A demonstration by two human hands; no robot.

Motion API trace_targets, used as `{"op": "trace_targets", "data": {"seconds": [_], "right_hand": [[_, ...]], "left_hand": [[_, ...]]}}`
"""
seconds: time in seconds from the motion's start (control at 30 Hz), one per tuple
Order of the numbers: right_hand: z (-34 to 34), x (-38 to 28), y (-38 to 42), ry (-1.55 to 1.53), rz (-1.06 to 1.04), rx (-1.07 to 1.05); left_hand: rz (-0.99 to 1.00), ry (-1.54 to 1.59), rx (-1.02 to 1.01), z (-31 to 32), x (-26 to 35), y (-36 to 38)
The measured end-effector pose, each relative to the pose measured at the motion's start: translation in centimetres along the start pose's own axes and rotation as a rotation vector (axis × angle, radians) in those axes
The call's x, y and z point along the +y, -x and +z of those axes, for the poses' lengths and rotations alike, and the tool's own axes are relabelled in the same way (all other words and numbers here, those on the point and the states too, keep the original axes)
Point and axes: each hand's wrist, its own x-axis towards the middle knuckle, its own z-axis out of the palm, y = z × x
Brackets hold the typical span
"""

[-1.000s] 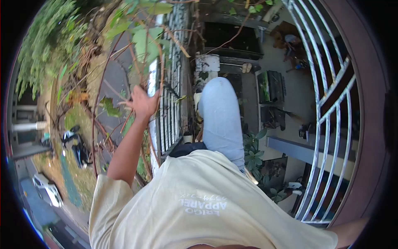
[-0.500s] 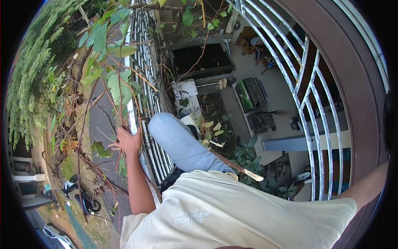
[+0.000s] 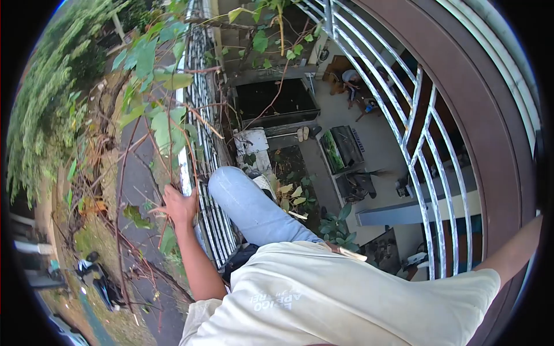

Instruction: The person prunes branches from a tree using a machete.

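My left hand [image 3: 180,206] rests at the outer edge of the white metal fence [image 3: 216,225], its fingers spread toward the thin vine stems. Leafy vines [image 3: 167,130] hang over the fence just above this hand. My right arm reaches to the right edge of the view beside the brown beam [image 3: 490,144], and the right hand lies outside the picture. My bent knee [image 3: 242,199] in light blue jeans is against the inner side of the fence. A cut branch end [image 3: 352,254] sticks out past my shirt.
Curved white metal bars [image 3: 412,167] stand at the right. Far below are a dark rectangular tank [image 3: 277,99], a fish tank [image 3: 341,149], sandals [image 3: 303,134] and a seated person [image 3: 350,76]. Left of the fence run a road [image 3: 138,173] and a parked motorbike [image 3: 104,285].
The view has shifted slightly, so the bars at the right and the yard below sit further left. My left hand stays at the fence, its fingers still spread.
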Motion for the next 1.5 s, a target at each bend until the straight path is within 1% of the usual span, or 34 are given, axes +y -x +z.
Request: {"op": "trace_targets", "data": {"seconds": [0.03, 0.07, 0.13, 0.17, 0.23, 0.3, 0.33, 0.37, 0.43, 0.47, 0.53, 0.57, 0.63, 0.7, 0.8, 0.87, 0.93, 1.0, 1.03, 1.1, 1.13, 1.2, 1.23, 1.3, 1.4, 1.5], "right_hand": [[1.0, 1.5, -1.3, 0.051, -0.009, 0.005], [0.9, 1.1, -1.0, 0.065, 0.010, -0.019], [1.3, 1.6, -1.3, 0.171, -0.017, -0.017], [0.8, 1.5, -1.2, 0.161, -0.006, -0.030], [0.7, 1.6, -1.1, 0.081, -0.019, -0.013], [2.4, 3.8, -1.8, 0.306, -0.044, 0.057], [3.0, 6.7, -2.9, 0.571, -0.327, 0.102], [5.2, 2.7, -3.8, 0.502, -0.353, 0.143], [8.8, -1.3, -5.9, 0.383, -0.351, 0.163], [9.9, -2.6, -6.8, 0.339, -0.345, 0.170], [11.1, -4.3, -8.9, 0.269, -0.331, 0.184], [11.8, -5.7, -10.0, 0.228, -0.325, 0.190], [13.6, -8.5, -11.5, 0.152, -0.323, 0.181], [14.8, -9.6, -12.2, 0.111, -0.319, 0.150], [15.4, -8.5, -12.4, 0.084, -0.288, 0.091], [15.4, -6.6, -12.0, 0.075, -0.252, 0.049], [15.5, -5.1, -11.5, 0.062, -0.215, 0.004], [15.8, -4.0, -10.8, 0.043, -0.177, -0.045], [15.7, -3.3, -10.6, 0.032, -0.157, -0.067], [16.3, -2.4, -9.3, 0.001, -0.111, -0.118], [16.3, -1.5, -8.4, -0.007, -0.085, -0.146], [14.9, 0.6, -7.1, -0.015, -0.033, -0.186], [14.1, 1.4, -6.5, -0.026, -0.007, -0.200], [11.9, 2.3, -6.2, -0.054, 0.041, -0.214], [5.8, 3.6, -7.4, -0.086, 0.097, -0.196], [-0.1, 5.9, -7.1, -0.140, 0.161, -0.148]], "left_hand": [[0.025, 0.009, 0.030, 0.8, -0.7, -0.1], [0.003, 0.013, 0.030, 0.9, -0.8, 0.0], [0.030, 0.059, 0.052, 0.5, -0.4, 0.1], [0.046, 0.048, 0.080, 0.4, -0.4, 0.3], [0.035, 0.083, 0.059, 0.0, -0.2, 0.2], [0.012, 0.113, 0.040, -1.0, 0.1, 0.5], [-0.011, 0.126, 0.018, -1.9, 0.3, 0.7], [-0.021, 0.137, 0.023, -2.0, 0.1, 0.8], [-0.006, 0.156, 0.031, -1.3, -0.4, 0.7], [-0.004, 0.136, 0.023, -1.2, -0.6, 0.5], [-0.002, 0.194, 0.041, -1.4, -0.5, 0.7], [-0.035, 0.206, 0.060, -1.3, -0.5, 0.7], [0.018, 0.193, 0.104, -1.2, -0.8, 0.9], [0.007, 0.188, 0.076, -1.7, -0.8, 1.2], [0.016, 0.178, 0.019, -1.7, -0.8, 1.0], [0.017, 0.185, 0.067, -1.5, -0.9, 1.0], [0.001, 0.184, 0.027, -1.6, -0.6, 1.0], [0.034, 0.178, 0.140, -1.8, -0.7, 1.3], [0.039, 0.179, 0.140, -1.7, -0.8, 1.2], [-0.077, 0.327, 0.142, -1.3, -1.7, 0.2], [-0.065, 0.324, 0.140, -1.0, -2.1, 0.0], [-0.015, 0.363, 0.234, -0.7, -2.4, 0.3], [-0.039, 0.388, 0.192, -1.1, -2.5, 0.2], [-0.037, 0.426, 0.201, -0.6, -3.3, -0.1], [-0.027, 0.498, 0.235, -0.3, -3.6, 0.4], [-0.014, 0.450, 0.190, -1.5, -3.6, 0.6]]}}
